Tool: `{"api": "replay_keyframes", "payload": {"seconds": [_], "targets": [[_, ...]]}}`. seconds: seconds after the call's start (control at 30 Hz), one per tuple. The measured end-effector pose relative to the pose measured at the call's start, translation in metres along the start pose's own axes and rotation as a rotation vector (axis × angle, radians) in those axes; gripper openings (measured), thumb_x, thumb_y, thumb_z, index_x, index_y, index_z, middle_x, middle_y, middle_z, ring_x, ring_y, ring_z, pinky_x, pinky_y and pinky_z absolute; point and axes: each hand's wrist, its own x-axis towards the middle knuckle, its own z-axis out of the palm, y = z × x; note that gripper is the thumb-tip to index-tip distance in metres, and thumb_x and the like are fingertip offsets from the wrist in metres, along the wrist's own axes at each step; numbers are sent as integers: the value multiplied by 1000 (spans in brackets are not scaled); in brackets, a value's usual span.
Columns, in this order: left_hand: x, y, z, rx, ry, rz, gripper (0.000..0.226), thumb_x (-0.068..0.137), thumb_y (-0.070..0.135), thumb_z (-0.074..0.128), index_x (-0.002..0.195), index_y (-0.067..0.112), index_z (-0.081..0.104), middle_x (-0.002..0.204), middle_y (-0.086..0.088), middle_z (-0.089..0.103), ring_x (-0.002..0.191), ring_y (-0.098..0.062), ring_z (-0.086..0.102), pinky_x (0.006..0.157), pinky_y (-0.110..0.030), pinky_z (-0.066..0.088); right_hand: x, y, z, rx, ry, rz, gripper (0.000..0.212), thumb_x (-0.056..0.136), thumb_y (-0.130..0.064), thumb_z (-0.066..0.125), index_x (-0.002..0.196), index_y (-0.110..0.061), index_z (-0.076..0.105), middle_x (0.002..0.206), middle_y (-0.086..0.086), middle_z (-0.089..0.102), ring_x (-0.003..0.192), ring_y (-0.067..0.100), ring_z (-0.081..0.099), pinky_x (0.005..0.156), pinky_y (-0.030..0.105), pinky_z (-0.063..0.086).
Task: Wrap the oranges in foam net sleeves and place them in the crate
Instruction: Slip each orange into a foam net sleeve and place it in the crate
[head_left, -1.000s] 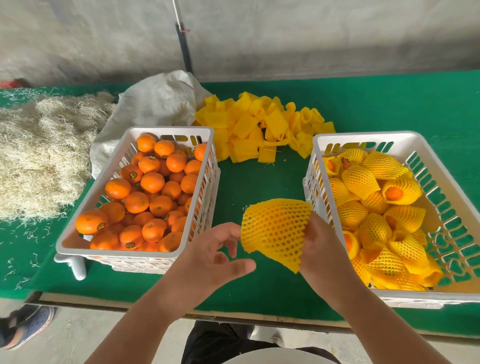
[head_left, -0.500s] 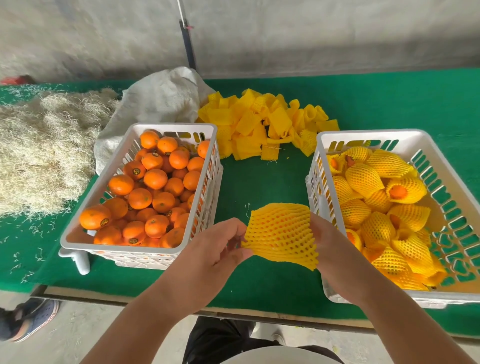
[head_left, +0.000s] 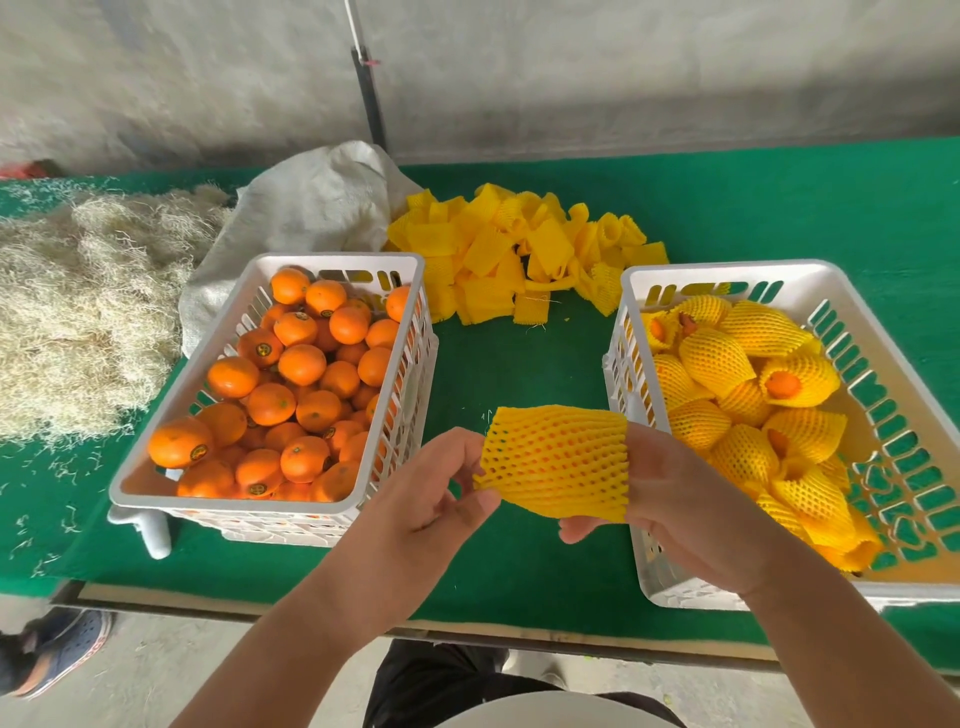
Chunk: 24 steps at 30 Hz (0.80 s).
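Sleeving step in hand: both grips held one yellow foam net sleeve (head_left: 558, 460) above the worktop at 6 o'clock, left hand (head_left: 431, 499) pinching its edge, right hand (head_left: 675, 493) seemingly inside with an orange; next, probably transfer into the 3 o'clock crate (head_left: 727, 271).

Bright, even daylight, diffuse; source direction unclear. Shadows soft: faint dark band under left crate (head_left: 270, 504) rim, soft shade under hands on green table cover (head_left: 519, 374). No hard glare; small highlights on bare oranges (head_left: 291, 374). Colours saturated, yellow foam sleeves (head_left: 519, 249) near clipping. Wide-angle distortion: table edge bows, crate walls splay toward frame edges. Centre sharp; straw pile (head_left: 78, 312) and grey wall (head_left: 623, 67) softer, slight compression smear.
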Motion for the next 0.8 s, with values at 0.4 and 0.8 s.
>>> {"api": "replay_keyframes", "payload": {"seconds": [0.4,0.8], "targets": [[5,-4,6,-119,244,-25,4,101,29,52,99,31,50,81,-4,44,76,-27,43,67,-47,42,11,0,30,-356,294,-203,25,88,-46,76,111,-57,73,105,-23,79,97,2,77,79,4,51],[9,-8,-14,-12,174,-63,18,107,26,52,101,44,51,88,13,58,83,-12,56,77,-35,53,23,0,32,-234,151,-137,25,98,-41,74,122,-36,74,108,-7,81,94,17,80,85,12,55]]}}
